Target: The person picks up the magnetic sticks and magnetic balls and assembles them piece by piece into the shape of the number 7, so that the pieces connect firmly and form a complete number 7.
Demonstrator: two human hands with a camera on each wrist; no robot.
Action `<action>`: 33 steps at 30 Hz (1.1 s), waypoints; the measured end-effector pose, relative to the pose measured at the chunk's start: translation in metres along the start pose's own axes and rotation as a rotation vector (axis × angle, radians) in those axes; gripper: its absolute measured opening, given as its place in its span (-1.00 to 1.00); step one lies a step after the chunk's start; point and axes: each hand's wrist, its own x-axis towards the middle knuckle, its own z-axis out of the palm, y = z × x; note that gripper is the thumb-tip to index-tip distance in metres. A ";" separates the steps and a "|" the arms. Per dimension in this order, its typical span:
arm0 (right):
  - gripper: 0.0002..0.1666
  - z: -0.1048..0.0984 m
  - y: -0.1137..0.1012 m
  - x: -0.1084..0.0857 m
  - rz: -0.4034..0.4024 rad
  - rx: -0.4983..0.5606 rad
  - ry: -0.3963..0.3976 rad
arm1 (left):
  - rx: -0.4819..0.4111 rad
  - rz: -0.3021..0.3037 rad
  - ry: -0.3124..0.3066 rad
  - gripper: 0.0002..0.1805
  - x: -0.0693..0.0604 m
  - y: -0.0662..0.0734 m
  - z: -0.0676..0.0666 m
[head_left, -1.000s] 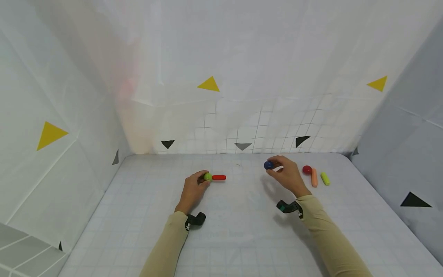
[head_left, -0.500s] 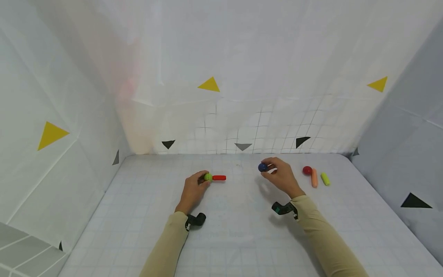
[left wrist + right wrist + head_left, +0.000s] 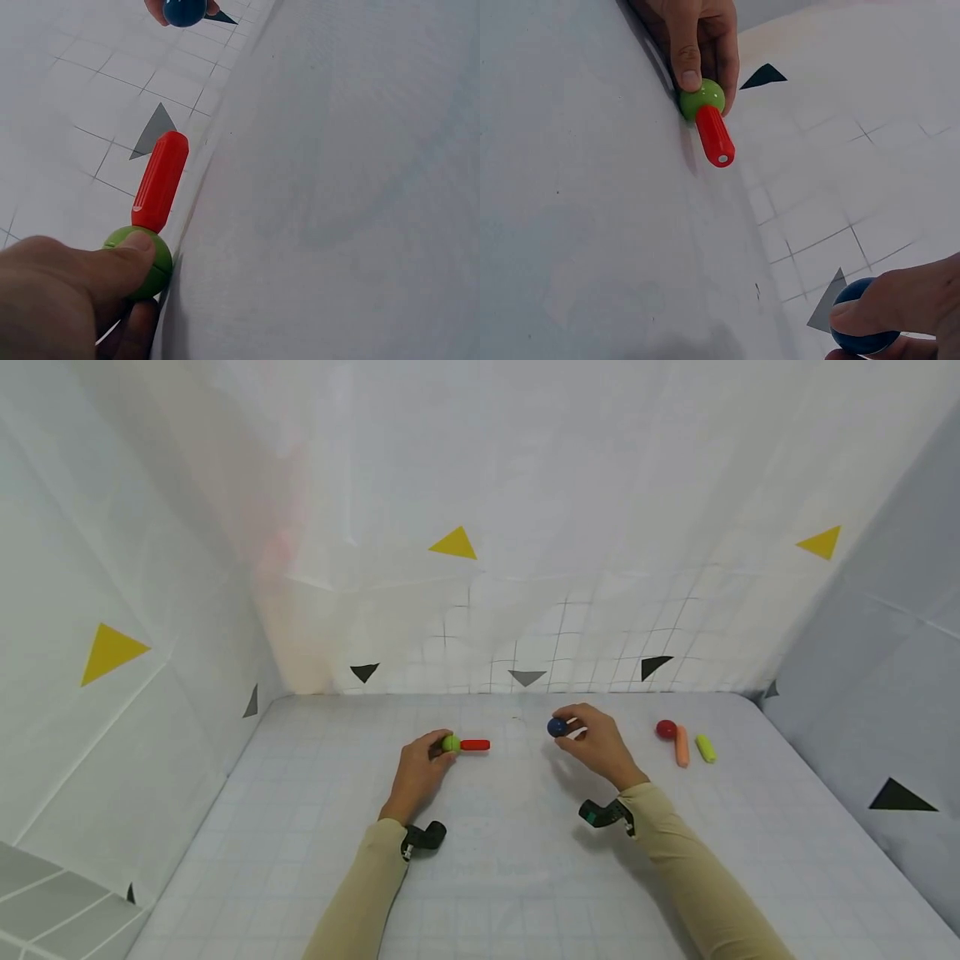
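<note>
My left hand pinches a green ball low at the table surface, thumb on its near side. From that ball a ridged red rod points right, its end touching the ball. In the right wrist view the red rod shows a small pale spot on its free end. My right hand holds a dark blue ball between thumb and fingers, above the table and apart from the rod's free end. The blue ball also shows at the top of the left wrist view.
Right of my right hand lie a red ball, an orange rod next to it and a yellow-green rod. White sheet walls with yellow and black triangles enclose the white table at the back and sides.
My right hand has moved left with the blue ball, closer to the red rod's free end. My left hand, the green ball and the red rod have stayed put.
</note>
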 end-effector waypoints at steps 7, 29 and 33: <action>-0.53 0.008 -0.006 0.001 -0.004 0.025 -0.028 | -0.001 0.005 0.004 -0.55 -0.002 0.001 0.000; -0.53 0.037 -0.017 0.009 -0.026 0.053 -0.090 | -0.003 0.002 0.012 -0.55 0.000 0.001 0.000; -0.53 0.042 -0.019 0.010 -0.034 0.036 -0.098 | -0.006 0.007 0.017 -0.55 0.000 0.001 -0.001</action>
